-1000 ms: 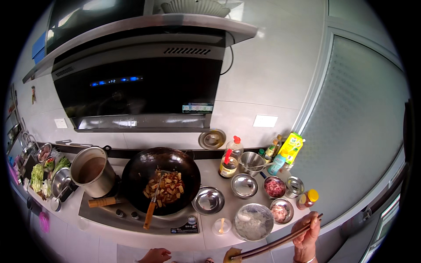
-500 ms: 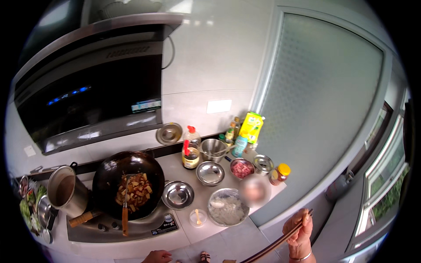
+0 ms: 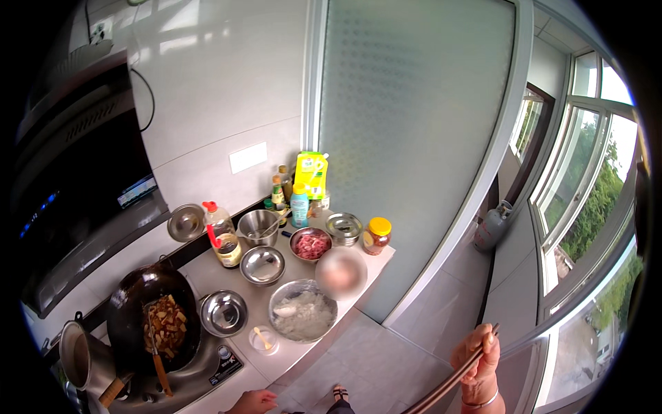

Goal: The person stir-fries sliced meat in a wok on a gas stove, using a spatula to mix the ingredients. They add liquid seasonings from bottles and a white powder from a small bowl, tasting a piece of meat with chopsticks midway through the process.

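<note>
My right hand (image 3: 474,362) grips long wooden chopsticks (image 3: 445,386) that run down past the lower edge, so their tips are out of view. My left hand (image 3: 255,401) hangs at the bottom below the counter's front, fingers loosely bent and holding nothing. Up and left of it sit a small clear tub (image 3: 270,348) with a little spoon and a large steel bowl (image 3: 307,317) of white powdery stuff. A dark wok (image 3: 124,324) of browned chopped food, with a wooden-handled utensil (image 3: 160,369) in it, stands on the hob beside a steel pot (image 3: 89,359).
The counter (image 3: 241,362) carries steel bowls (image 3: 262,265), a bowl of red meat (image 3: 312,245), a blurred bowl (image 3: 341,274), bottles (image 3: 227,248) and a yellow-lidded jar (image 3: 377,234). Right of it are a frosted door (image 3: 407,152), a tiled floor, a gas cylinder (image 3: 493,224) and windows.
The view has swung to the right, so the counter and wok sit farther left and more of the windows shows. My right hand still holds the chopsticks.
</note>
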Demonstrator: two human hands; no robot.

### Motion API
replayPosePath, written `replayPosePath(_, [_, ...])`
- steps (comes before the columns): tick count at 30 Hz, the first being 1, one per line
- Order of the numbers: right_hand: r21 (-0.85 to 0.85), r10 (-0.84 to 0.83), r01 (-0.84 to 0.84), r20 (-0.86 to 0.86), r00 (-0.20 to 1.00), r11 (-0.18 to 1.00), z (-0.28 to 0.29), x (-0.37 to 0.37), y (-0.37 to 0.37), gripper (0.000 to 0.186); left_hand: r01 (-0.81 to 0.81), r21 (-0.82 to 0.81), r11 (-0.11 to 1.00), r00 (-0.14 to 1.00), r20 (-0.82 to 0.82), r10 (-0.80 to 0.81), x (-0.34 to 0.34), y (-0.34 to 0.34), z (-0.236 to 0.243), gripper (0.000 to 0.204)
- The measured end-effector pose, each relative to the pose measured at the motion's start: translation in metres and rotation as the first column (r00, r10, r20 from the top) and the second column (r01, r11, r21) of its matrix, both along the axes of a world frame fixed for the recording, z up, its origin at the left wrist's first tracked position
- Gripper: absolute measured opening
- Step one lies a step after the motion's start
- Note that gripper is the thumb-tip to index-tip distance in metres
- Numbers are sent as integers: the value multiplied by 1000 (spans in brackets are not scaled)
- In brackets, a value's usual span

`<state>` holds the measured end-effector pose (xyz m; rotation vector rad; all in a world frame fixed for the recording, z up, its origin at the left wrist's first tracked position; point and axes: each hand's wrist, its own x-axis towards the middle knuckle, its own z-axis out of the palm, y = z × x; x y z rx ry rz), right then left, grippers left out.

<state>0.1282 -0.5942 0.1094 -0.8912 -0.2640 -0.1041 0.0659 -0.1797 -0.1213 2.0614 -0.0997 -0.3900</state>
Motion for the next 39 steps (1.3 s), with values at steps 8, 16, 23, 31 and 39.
replayPosePath(8, [72, -52, 52, 3, 999, 996, -7, 14, -67, 34, 100, 8, 995, 995, 2, -100, 57, -64, 0, 29])
replayPosePath(16, [111, -117, 115, 13, 993, 987, -6, -2, -126, 36, 158, 6, 987, 953, -261, -151, 103, -117, 7, 27])
replayPosePath(23, [75, -354, 350, 53, 934, 934, -2, -75, -150, 36, 406, -122, 906, 898, -128, -420, 143, -149, -60, 33])
replayPosePath(31, [89, -523, 516, 102, 846, 852, -5, -169, -127, 35, 641, -80, 763, 765, -13, -644, 148, -207, -5, 28])
replayPosePath(39, [-20, -842, 849, 120, 526, 527, -1, -268, -52, 39, 721, -173, 671, 653, -154, -741, 108, -202, -26, 30])
